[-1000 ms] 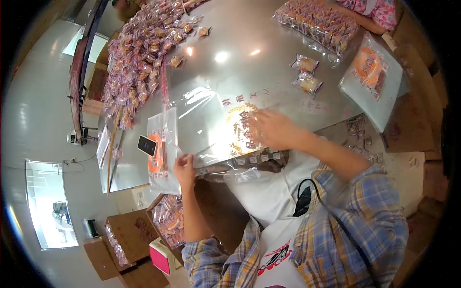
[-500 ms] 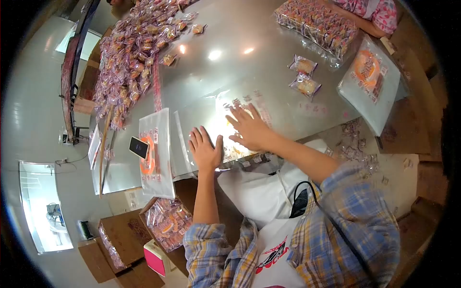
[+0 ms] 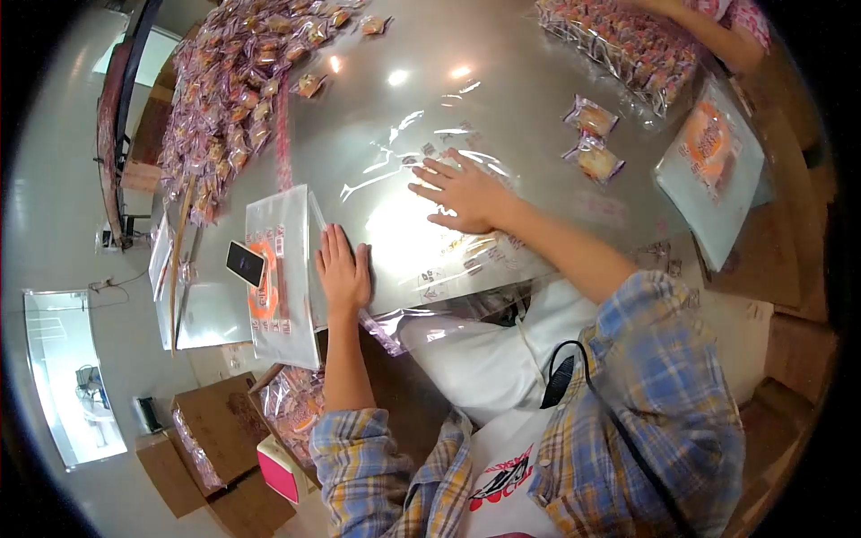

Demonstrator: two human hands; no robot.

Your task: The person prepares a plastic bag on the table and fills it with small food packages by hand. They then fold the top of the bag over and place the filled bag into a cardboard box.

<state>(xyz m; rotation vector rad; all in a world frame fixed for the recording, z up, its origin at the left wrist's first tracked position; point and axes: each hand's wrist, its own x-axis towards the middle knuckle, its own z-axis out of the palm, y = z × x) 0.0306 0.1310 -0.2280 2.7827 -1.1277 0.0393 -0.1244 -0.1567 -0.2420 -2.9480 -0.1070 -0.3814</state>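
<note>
A clear printed plastic bag (image 3: 430, 285) lies flat on the shiny metal table (image 3: 359, 152), glaring with reflected light. My right hand (image 3: 462, 193) presses on it palm down, fingers spread. My left hand (image 3: 344, 276) rests flat at the left side of the bag, fingers stretched out. Just left of that hand is a stack of clear bags with orange print (image 3: 296, 242), and a phone (image 3: 246, 264) lies on it. Neither hand grips anything.
A large heap of wrapped pastries (image 3: 224, 108) covers the far left. Two wrapped pastries (image 3: 595, 160) lie to the right. Beyond are a filled bag (image 3: 628, 58), another person's arm (image 3: 717, 36) and more printed bags (image 3: 708, 161). Cardboard boxes (image 3: 215, 426) stand below left.
My left hand has moved left, toward the stack of bags. My right hand has slid slightly up the table over the plastic bag, and the bag's glare and creases look different.
</note>
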